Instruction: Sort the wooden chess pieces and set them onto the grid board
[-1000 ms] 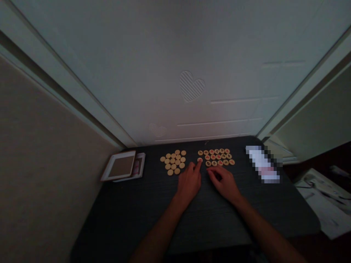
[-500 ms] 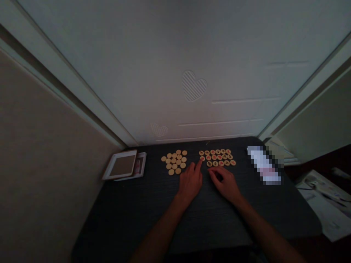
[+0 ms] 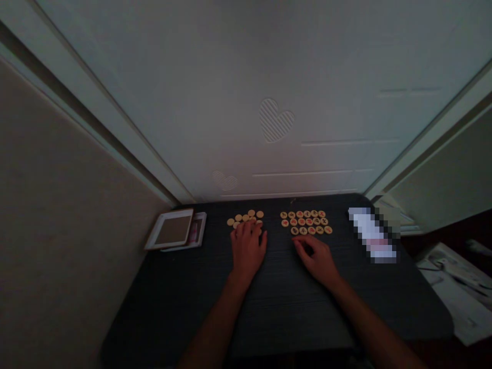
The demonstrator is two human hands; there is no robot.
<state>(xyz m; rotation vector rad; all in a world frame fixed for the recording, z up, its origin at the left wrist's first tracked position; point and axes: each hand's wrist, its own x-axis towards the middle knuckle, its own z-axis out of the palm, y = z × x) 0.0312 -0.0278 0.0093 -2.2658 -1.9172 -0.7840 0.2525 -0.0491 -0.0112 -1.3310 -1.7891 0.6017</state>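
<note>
My left hand (image 3: 248,246) lies over a cluster of round, pale Chinese chess pieces (image 3: 238,218), plain side up. Its fingers are spread and cover some of them; no piece shows lifted. Right of the cluster, more Chinese chess pieces (image 3: 302,222) with red or black characters lie in three rows. Just below the front row, my right hand (image 3: 317,258) rests on the table with its fingers curled and thumb and forefinger forming a loop. Whether anything is inside that closed hand is hidden.
On the dark table (image 3: 277,318), a shallow tray-like box lid (image 3: 172,230) leans on an open box (image 3: 198,236) at left. A blurred-out bright object (image 3: 371,236) lies at right. A white door panel (image 3: 230,102) rises behind the table.
My left hand has moved left, from a forefinger on a character piece to the plain-side-up cluster. That piece now lies at the left end of the middle row. My right hand stays put.
</note>
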